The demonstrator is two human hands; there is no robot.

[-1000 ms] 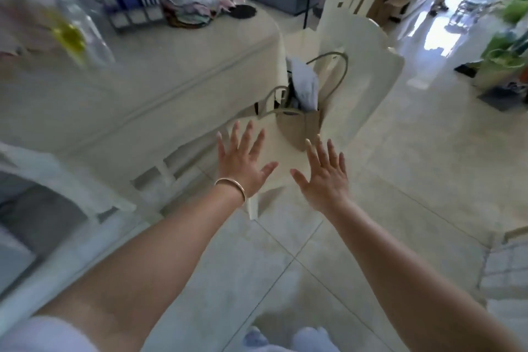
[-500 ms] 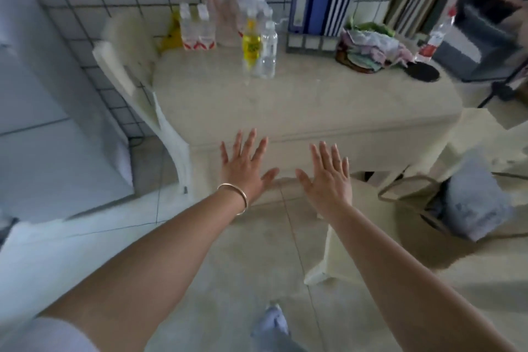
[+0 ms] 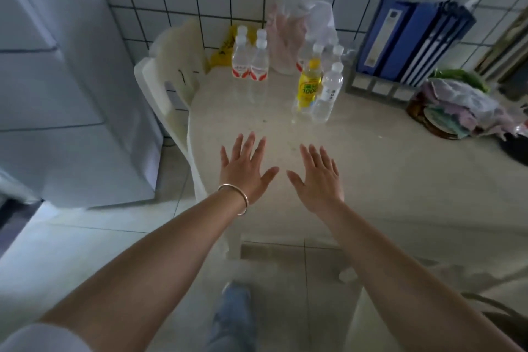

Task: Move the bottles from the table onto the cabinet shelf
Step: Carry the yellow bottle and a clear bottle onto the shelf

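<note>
My view has swung round to bring the bottles (image 3: 314, 86) into sight at the far side of the desk (image 3: 371, 168), so picking can begin, my left hand (image 3: 243, 171) and right hand (image 3: 320, 180) both spread flat and empty, the cabinet shelf unseen.

A yellow bottle (image 3: 309, 86) with a yellow cap and a label reading "1000" stands upright near the back of the desk (image 3: 371, 168). Just beside it on the right stands a clear bottle (image 3: 328, 94) with a white cap — the two look close enough to touch. Behind them more white-capped clear bottles (image 3: 328, 51) show only in part. Further left, a pair of clear bottles (image 3: 250, 60) with red-and-white labels stands side by side — upright, close to the tiled wall.
</note>
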